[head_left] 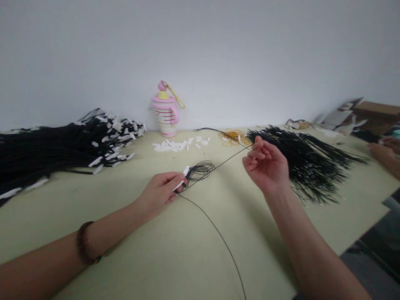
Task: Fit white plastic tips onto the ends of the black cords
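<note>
My left hand (pixel 167 186) is closed on a white connector (pixel 181 181) and the end of a thin black cable, whose coiled loops (pixel 201 170) stick out past the fingertips. One strand of the black cable (pixel 233 157) runs up from the coil to my right hand (pixel 265 164), which is raised with its fingers curled in a pinch on it. Another length of cable (pixel 223 238) curves from my left hand down toward the near edge of the view. Exactly how the right fingertips grip the strand is partly hidden.
Bundled black cables with white ends (pixel 112 141) lie at left, more black cables (pixel 308 166) at right. Loose white connectors (pixel 173 146), yellow rubber bands (pixel 233 136) and a pink-lidded cup (pixel 165 114) stand near the wall. Another person's hand (pixel 386 154) shows at far right.
</note>
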{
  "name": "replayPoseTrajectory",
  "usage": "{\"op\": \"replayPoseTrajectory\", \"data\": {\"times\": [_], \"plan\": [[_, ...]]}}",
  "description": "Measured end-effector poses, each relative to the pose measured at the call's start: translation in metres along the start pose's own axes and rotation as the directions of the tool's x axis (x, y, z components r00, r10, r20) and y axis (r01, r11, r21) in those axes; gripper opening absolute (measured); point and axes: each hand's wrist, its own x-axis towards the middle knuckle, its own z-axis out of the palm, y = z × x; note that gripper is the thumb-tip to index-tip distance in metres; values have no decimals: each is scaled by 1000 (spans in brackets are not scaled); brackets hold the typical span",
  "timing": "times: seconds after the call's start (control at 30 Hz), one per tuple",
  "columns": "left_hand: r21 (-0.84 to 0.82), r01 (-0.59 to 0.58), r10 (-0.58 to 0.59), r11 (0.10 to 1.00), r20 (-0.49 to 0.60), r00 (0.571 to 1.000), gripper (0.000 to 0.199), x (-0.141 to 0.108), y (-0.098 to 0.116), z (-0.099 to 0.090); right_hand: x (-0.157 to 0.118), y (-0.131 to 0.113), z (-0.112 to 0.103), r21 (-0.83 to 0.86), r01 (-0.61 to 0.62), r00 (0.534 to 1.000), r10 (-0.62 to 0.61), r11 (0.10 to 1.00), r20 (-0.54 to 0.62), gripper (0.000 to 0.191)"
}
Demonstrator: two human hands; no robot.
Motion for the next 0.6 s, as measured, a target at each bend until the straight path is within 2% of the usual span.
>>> {"op": "replayPoseTrajectory", "data": {"times": [0.1,0.17,0.2,0.27,0.3,0.33,0.43,0.47,0.53,0.6], "plan": [[-8,-5,5,1000,5,1000,28,1,0,-1,7,-3,-6,-19,61,998,-62,998,-22,9],[-13,-9,9,1000,7,1000,28,1,1,-1,10,-1,-9,-181,137,989,-143,974,-22,12],[-16,-10,10,1000,9,1000,28,0,1,-1,11,2,-11,-335,184,980,-198,924,-6,15],[-21,-10,11,1000,17,1000,28,0,1,-1,11,12,-12,-633,248,960,-274,733,58,23],[-24,-9,10,1000,21,1000,28,0,1,-1,10,19,-12,-738,260,955,-281,623,99,25],[-27,-7,7,1000,25,1000,28,0,0,-1,7,26,-12,-793,264,954,-272,549,129,26],[-46,1,0,999,28,1000,28,1,-1,-1,-6,53,-6,-870,293,952,-203,397,228,26],[-57,4,-2,998,26,1000,28,1,-1,-1,-12,62,-3,-881,316,947,-175,352,269,21],[-83,9,-7,997,21,1000,27,2,-1,-2,-23,77,4,-889,360,933,-116,284,341,12],[-112,14,-12,994,18,1000,26,3,-2,-3,-32,86,10,-888,391,920,-87,240,382,12]]}}
